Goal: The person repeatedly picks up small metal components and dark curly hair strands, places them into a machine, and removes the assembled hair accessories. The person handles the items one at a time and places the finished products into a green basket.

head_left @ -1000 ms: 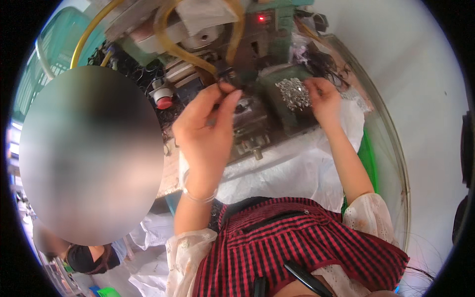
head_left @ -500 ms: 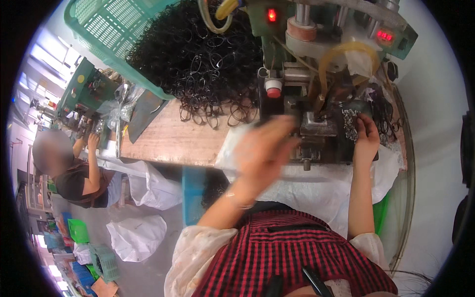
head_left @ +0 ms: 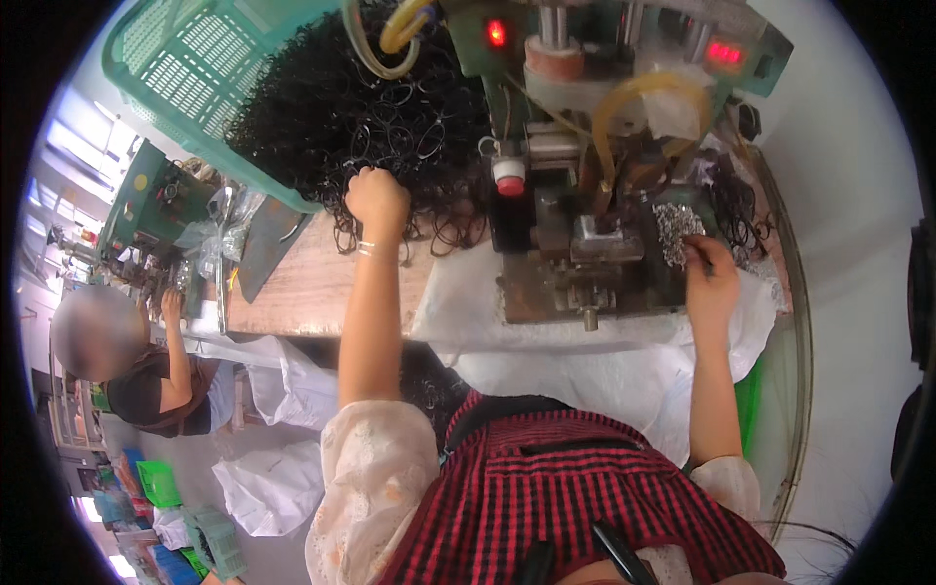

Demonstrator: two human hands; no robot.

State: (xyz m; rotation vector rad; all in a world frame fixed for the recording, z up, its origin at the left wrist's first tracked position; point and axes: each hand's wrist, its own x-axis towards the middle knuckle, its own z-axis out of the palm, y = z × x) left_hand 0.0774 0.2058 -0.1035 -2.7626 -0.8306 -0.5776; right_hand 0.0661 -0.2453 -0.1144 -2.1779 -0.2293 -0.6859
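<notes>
Far left: a co-worker (head_left: pixel 161 390) in a dark top sits at another green machine, one hand near its small parts. Nearer, a white sack (head_left: pixel 273 487) sits on the floor.

Moving right: green basket (head_left: pixel 161 78) at the far side, black loops (head_left: pixel 341 117) heaped against it and spreading right over the wooden tabletop (head_left: pixel 302 283). Placement probably keeps the loops within reach of the left arm.

Left hand (head_left: pixel 377 203), bracelet at the wrist, is at the near edge of the heap, back of the hand up, fingers curled in narrow. Fingertips hidden; cannot tell whether a loop is gripped.

Right of the heap: red push button (head_left: pixel 508 180) on the near face of the green press (head_left: pixel 475 39); likely set there for quick access. White sheet (head_left: pixel 458 283) hangs over the near edge, perhaps as a cover. Yellow hose (head_left: pixel 604 107) arches above a small metal block (head_left: pixel 600 234).

Beside the block, to the right: small silvery pieces (head_left: pixel 673 229) in a loose pile on a dark surface, seemingly kept close to the block for short reaches. Right hand (head_left: pixel 714 283) is at their near right edge, fingers bunched, gap narrow. Fingertips meet the pile's edge; whether a piece is pinched, cannot tell.
</notes>
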